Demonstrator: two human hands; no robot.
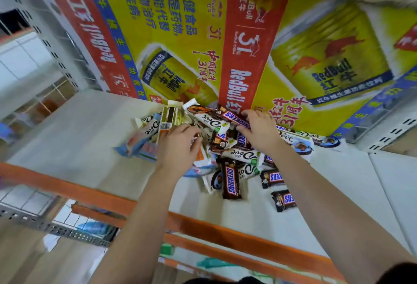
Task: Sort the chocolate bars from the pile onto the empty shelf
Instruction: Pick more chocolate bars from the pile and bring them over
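Chocolate bars: loose mixed pile of brown Snickers and white Dove wrappers; sat on the shelf, up against the back banner.
Shelf: white flat board with an orange metal front rail.
Left hand: was in the pile's left side, fingers curled down among the wrappers. Blurred, so could not tell whether it gripped anything.
Right hand: was at the pile's back, fingers curled over the top brown Snickers bar, thumb against it, gripping it.
Front of pile: long brown Snickers bar lay end-on toward the rail, touching white Dove wrappers.
Strays: two short brown Snickers bars lay flat on the board, right of the pile and apart from it.
Left fringe: orange-and-white cardboard carton just beside the left hand; pale blue and pink wrappers beyond it, blurred.
Right fringe: white Dove packs with round blue pictures lay along the banner's foot.
Backdrop: yellow, red and blue Red Bull banner hung behind the shelf, its print upside down.
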